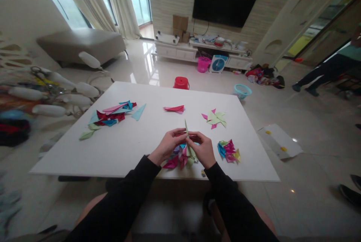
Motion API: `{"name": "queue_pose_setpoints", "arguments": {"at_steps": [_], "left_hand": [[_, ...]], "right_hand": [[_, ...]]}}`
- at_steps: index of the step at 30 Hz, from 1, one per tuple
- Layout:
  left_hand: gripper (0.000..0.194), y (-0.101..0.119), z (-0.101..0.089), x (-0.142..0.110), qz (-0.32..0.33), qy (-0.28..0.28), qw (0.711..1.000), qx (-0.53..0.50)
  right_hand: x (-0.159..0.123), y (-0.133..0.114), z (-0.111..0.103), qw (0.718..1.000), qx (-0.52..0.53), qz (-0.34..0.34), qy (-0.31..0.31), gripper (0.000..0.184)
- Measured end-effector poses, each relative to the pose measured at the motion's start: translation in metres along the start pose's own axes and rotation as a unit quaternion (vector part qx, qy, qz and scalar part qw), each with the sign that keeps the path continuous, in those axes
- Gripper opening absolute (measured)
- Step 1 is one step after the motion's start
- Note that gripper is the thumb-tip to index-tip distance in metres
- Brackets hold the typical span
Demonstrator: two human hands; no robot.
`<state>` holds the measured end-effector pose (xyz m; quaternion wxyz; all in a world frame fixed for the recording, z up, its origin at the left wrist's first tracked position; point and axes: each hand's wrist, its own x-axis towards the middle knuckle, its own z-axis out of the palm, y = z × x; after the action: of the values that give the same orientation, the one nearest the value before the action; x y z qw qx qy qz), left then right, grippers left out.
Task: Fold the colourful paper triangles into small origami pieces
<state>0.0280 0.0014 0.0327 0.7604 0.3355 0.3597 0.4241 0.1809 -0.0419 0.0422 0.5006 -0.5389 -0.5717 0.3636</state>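
Observation:
Both my hands meet over the near middle of a white table (132, 144). My left hand (168, 145) and my right hand (200, 148) pinch a folded light green paper piece (187, 133) that points upward between them. Under my hands lies a small heap of folded pieces (178, 160) in pink, purple and blue. A finished cluster of folded pieces (229, 151) lies just right of my right hand.
A spread of red, blue and green folded triangles (111, 116) lies at the table's left. A red and pink piece (175, 109) and a green and pink pinwheel (216, 118) lie further back. A red bucket (181, 82) and another person's legs (318, 76) are beyond.

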Motion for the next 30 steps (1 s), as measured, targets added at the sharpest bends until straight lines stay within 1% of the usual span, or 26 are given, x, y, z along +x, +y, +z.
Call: {"name": "queue_pose_setpoints", "arguments": {"at_steps": [5,10,15,20,23,26,28,30], "left_hand": [[0.049,-0.003,0.005,0.002,-0.012,-0.016,1.000,0.006],[0.052,-0.006,0.007,0.004,-0.007,-0.033,0.999,0.017],[0.051,-0.004,0.012,0.002,-0.011,-0.040,0.999,0.018],[0.050,0.000,0.015,-0.001,-0.027,-0.049,0.998,-0.002],[0.048,0.001,0.014,-0.003,-0.030,-0.038,0.999,-0.007],[0.049,0.001,0.011,-0.004,-0.018,-0.033,0.999,-0.002],[0.050,0.002,0.009,-0.005,-0.020,-0.031,0.999,0.002],[0.051,0.002,0.006,-0.007,-0.028,-0.029,0.999,0.008]], "right_hand": [[-0.002,-0.002,-0.008,1.000,0.014,0.016,0.008,0.022],[-0.003,0.000,-0.013,1.000,0.017,0.009,0.021,0.019],[-0.003,0.002,-0.015,0.999,0.011,0.011,0.041,0.020],[-0.003,0.005,-0.014,0.997,0.035,0.022,0.062,0.026],[-0.004,0.006,-0.012,0.997,0.046,0.024,0.061,0.025],[-0.003,0.005,-0.009,0.997,0.061,0.023,0.048,0.024],[-0.003,0.005,-0.008,0.997,0.062,0.014,0.044,0.021],[-0.002,0.005,-0.006,0.998,0.043,0.002,0.043,0.015]]}}
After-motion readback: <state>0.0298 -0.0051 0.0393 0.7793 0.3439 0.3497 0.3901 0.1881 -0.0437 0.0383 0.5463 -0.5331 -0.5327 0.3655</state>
